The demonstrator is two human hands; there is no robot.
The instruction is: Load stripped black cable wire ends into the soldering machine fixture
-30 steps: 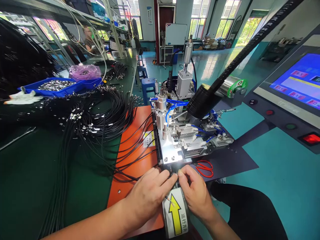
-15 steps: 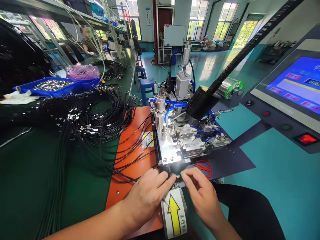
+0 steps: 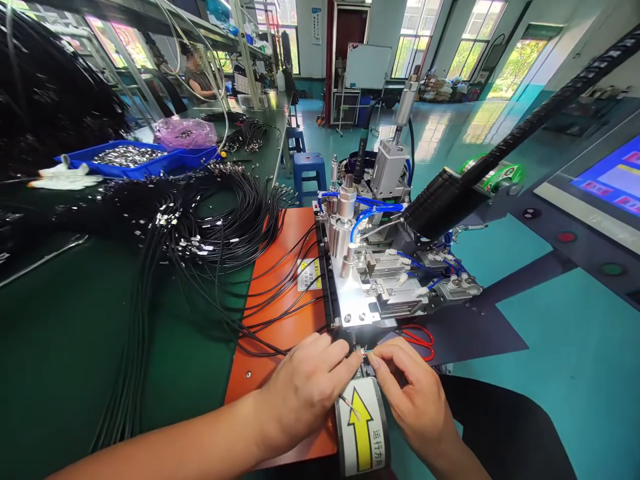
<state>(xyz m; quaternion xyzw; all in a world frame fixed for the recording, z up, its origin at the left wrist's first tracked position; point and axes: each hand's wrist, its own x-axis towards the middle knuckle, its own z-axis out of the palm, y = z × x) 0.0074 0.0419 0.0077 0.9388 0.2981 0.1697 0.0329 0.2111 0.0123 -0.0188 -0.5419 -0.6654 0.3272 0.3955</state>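
Observation:
My left hand is closed at the front of the machine, finger and thumb pinching a cable. Thin coloured wires show at its fingertips. From under this hand pokes another stripped cable end, above a white label with a yellow arrow. Close on the right, my right hand pinches the tips of the coloured wires between thumb and forefinger. Both hands sit just below the brightly lit edge of the machine. The exact grip on the wires is partly hidden by the fingers.
Black cables lie bundled on the green table, some running over the orange plate. Beyond them is a blue tray of small metal parts. Red-handled scissors lie right of the machine, under a black flexible-arm lamp and a control panel.
The view has shifted, so the scene sits further right. My right hand has come closer to my left fingertips, and its fingers now meet the coloured wires.

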